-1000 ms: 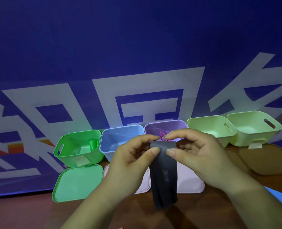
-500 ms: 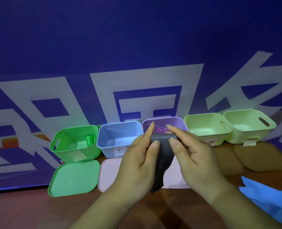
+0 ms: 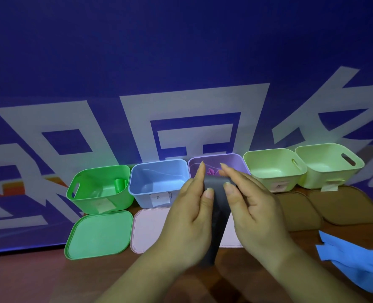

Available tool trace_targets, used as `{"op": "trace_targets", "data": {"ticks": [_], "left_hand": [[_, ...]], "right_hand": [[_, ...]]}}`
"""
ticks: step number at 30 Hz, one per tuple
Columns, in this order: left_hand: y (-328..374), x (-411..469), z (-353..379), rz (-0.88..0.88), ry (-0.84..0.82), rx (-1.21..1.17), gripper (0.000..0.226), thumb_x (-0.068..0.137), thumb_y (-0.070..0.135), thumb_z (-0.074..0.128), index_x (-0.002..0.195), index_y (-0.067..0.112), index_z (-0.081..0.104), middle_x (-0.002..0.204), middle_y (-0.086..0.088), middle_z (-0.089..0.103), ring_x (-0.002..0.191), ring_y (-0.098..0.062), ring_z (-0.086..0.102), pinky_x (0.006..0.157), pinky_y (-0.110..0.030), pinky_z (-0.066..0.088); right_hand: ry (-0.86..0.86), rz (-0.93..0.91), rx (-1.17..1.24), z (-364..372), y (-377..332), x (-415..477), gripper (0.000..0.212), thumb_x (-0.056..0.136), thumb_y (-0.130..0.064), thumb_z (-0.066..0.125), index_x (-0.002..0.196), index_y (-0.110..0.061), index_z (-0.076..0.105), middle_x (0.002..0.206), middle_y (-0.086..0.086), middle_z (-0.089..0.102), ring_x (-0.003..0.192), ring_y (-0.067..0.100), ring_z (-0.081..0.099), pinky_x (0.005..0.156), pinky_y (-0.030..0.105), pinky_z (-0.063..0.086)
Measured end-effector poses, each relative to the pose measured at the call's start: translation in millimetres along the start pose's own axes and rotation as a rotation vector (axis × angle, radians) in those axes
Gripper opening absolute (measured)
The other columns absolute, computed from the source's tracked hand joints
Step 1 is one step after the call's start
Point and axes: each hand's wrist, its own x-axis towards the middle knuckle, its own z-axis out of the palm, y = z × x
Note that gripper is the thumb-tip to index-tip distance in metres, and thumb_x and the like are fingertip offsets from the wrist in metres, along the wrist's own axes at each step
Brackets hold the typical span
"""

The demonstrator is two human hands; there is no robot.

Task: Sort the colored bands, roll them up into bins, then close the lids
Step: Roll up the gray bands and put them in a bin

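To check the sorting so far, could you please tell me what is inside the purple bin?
A bit of magenta band shows in the purple bin. The left hand, right hand and the dark band they hold cover the rest.

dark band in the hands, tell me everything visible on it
The band is a flat dark grey strip, soft and rubbery-looking. Its top end is curled over, pinched by the left hand and right hand, in front of the purple bin. The rest hangs between the palms; whether its lower end touches the table is unclear.
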Motion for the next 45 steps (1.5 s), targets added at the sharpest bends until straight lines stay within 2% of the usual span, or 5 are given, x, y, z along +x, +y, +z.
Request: {"op": "trace_targets", "data": {"ticks": [11, 22, 29, 38, 45], "left_hand": [[2.6, -0.8, -18.4, 0.044, -0.152, 0.111, 0.057, 0.095, 0.048, 0.035, 0.148, 0.048, 0.016, 0.132, 0.043, 0.034, 0.125, 0.031, 0.022, 0.095, 0.008, 0.015], [-3.4, 2.0, -25.4, 0.129, -0.151, -0.058, 0.031, 0.093, 0.024, 0.062, 0.118, 0.042, 0.057, 0.113, 0.012, 0.065, 0.104, -0.024, 0.062, 0.091, -0.039, 0.053], [-10.6, 2.1, -22.7, 0.082, -0.127, -0.207, 0.03, 0.087, 0.019, 0.069, 0.113, 0.033, 0.063, 0.107, 0.003, 0.07, 0.1, -0.027, 0.064, 0.086, -0.036, 0.052], [-7.4, 1.7, -14.7, 0.032, -0.07, -0.331, 0.032, 0.088, 0.018, 0.066, 0.113, 0.038, 0.064, 0.111, 0.003, 0.071, 0.105, -0.025, 0.066, 0.094, -0.043, 0.053], [2.6, 1.7, -8.9, -0.011, -0.039, -0.469, 0.026, 0.088, 0.016, 0.063, 0.11, 0.031, 0.067, 0.108, 0.002, 0.073, 0.103, -0.014, 0.068, 0.085, -0.021, 0.052]], "right_hand": [[-0.081, 0.243, 0.32, -4.9, 2.4, 3.3, 0.015, 0.094, -0.023, 0.063, 0.103, -0.032, 0.071, 0.099, -0.011, 0.074, 0.098, 0.008, 0.069, 0.085, 0.028, 0.052], [-0.179, 0.401, 0.379, -13.6, 0.2, 12.6, 0.013, 0.095, -0.021, 0.062, 0.09, -0.026, 0.073, 0.079, 0.003, 0.074, 0.078, 0.029, 0.069, 0.074, 0.051, 0.059], [-0.213, 0.398, 0.39, -18.1, -3.1, 12.1, 0.012, 0.094, -0.019, 0.062, 0.089, -0.02, 0.073, 0.076, 0.003, 0.073, 0.067, 0.014, 0.065, 0.064, 0.031, 0.054], [-0.193, 0.234, 0.326, -17.6, -1.9, 1.3, 0.027, 0.081, -0.05, 0.06, 0.105, -0.039, 0.066, 0.09, 0.001, 0.071, 0.085, 0.021, 0.069, 0.08, 0.048, 0.057], [-0.135, 0.103, 0.379, -16.3, 3.1, -3.7, 0.029, 0.081, -0.037, 0.067, 0.11, -0.036, 0.066, 0.111, -0.009, 0.066, 0.104, 0.02, 0.067, 0.089, 0.031, 0.054]]}}
